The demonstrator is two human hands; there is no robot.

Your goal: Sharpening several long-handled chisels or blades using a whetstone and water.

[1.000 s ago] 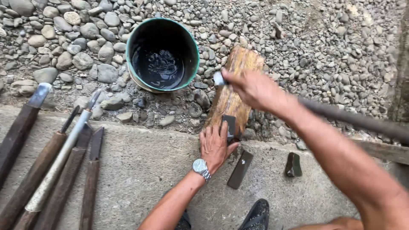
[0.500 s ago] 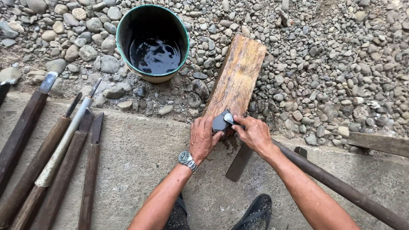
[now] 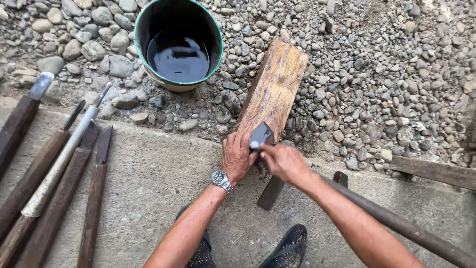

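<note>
The left hand (image 3: 237, 156) rests palm-down at the near end of the wooden block (image 3: 274, 87), fingers together and pressed on the dark flat blade (image 3: 261, 133) that lies on the wood; a wristwatch (image 3: 220, 178) sits on that wrist. The right hand (image 3: 282, 161) lies just right of the left, touching it; its fingers are closed round a small pale-tipped object (image 3: 255, 145) set against the blade; what that object is cannot be told. The blade sits at the near end of the block, between the two hands and the bare wood beyond.

The block lies tilted, its far end on the gravel (image 3: 377, 74), its near end at the edge of the concrete slab (image 3: 158, 178); a green-rimmed bucket (image 3: 144, 30) of dark water stands on the stones, far left of the block. A dark flat bar (image 3: 270, 193) lies on the slab below the hands; a long dark handle (image 3: 411, 231) runs near right beneath the right forearm. Long-handled tools (image 3: 59, 193) lie side by side on the slab at the left; a dark sandal (image 3: 290, 245) shows at the near edge.
</note>
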